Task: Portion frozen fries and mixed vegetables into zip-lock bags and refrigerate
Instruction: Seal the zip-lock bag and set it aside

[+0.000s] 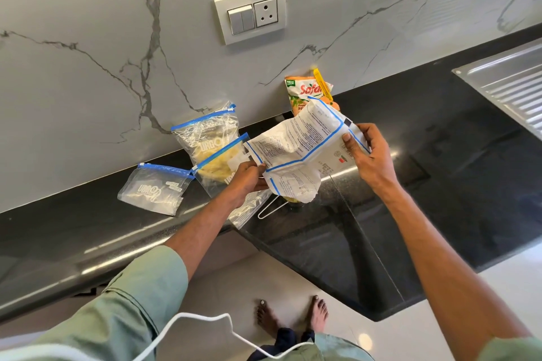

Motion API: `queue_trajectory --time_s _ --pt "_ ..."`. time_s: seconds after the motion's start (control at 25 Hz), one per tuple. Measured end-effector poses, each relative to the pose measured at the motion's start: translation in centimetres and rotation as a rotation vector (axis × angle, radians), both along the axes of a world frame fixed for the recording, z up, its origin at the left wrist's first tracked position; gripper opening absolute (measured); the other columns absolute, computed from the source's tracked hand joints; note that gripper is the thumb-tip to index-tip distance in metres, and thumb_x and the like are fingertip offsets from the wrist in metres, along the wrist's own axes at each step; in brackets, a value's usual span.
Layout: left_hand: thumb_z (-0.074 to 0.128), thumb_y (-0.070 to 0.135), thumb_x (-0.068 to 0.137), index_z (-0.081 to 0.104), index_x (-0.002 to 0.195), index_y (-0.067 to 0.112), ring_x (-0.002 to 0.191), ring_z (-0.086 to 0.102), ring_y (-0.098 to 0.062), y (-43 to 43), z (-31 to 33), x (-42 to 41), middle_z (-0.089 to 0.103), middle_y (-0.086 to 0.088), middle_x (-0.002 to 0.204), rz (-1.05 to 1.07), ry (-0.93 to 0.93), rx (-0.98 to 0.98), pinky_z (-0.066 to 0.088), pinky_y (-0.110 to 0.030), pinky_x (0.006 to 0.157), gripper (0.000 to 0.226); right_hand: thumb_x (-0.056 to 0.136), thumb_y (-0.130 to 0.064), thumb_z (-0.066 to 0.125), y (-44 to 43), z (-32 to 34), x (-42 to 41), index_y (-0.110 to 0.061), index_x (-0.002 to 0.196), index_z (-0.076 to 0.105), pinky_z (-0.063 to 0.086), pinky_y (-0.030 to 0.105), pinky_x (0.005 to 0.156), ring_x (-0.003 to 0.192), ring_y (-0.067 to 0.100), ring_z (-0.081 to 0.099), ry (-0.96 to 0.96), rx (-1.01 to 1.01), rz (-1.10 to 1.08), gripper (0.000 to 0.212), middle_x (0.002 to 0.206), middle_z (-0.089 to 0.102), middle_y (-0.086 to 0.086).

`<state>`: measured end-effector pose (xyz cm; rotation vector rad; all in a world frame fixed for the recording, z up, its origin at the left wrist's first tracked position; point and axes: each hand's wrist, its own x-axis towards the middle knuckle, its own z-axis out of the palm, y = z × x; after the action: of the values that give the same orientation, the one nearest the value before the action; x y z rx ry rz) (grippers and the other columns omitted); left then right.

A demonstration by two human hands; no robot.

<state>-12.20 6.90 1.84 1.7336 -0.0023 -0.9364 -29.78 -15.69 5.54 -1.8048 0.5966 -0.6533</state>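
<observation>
Both hands, left hand (249, 179) and right hand (366, 152), pinching white fries pack (299, 149), "Safal" packet (305, 91) behind, "URGO" zip-lock bags (155, 187).

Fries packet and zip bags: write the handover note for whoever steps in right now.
Left hand and right hand both grip the white fries packet, held above the black counter.
Two zip bags with fries stand against the wall; one looks zipped, the front one I cannot tell.
One empty zip bag lies flat to their left.
The mixed vegetable packet, clipped shut, leans on the wall behind.
Done: fries in two bags. Left: vegetables, sealing, refrigerating.
</observation>
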Motion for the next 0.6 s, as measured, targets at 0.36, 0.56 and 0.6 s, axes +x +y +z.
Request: queue_trajectory --time_s 0.36,0.56,0.6 --pt "0.052 0.014 0.105 0.062 0.124 0.008 0.087 0.076 -0.026 -1.4 1.6 0.2 0.077 -0.012 0.101 -0.008 -0.025 0.052 0.064 -0.034 0.074 0.022 0.102 -0.047 0.061 -1.3 -0.4 0.9 -0.013 0.117 0.057 0.06 0.024 0.07 0.087 0.002 0.074 0.1 0.045 -0.067 0.037 0.102 0.074 -0.003" --pt "0.053 0.016 0.106 0.067 0.111 0.011 0.074 0.074 -0.019 -3.5 4.3 0.8 0.076 -0.008 0.089 -0.006 -0.148 0.032 0.062 -0.029 0.063 0.016 0.103 -0.052 0.057 -3.2 -0.6 1.5 -0.016 0.116 0.058 0.064 0.041 0.085 0.095 0.014 0.075 0.113 0.161 -0.158 0.039 0.105 0.075 0.0" --pt "0.053 0.017 0.105 0.069 0.111 0.011 0.074 0.074 -0.018 -3.9 4.7 1.1 0.076 -0.008 0.089 -0.011 -0.174 0.031 0.062 -0.031 0.065 0.017 0.104 -0.051 0.056 -3.4 -0.6 1.5 -0.014 0.118 0.058 0.064 0.04 0.085 0.096 0.014 0.075 0.118 0.204 -0.172 0.04 0.105 0.075 0.001"
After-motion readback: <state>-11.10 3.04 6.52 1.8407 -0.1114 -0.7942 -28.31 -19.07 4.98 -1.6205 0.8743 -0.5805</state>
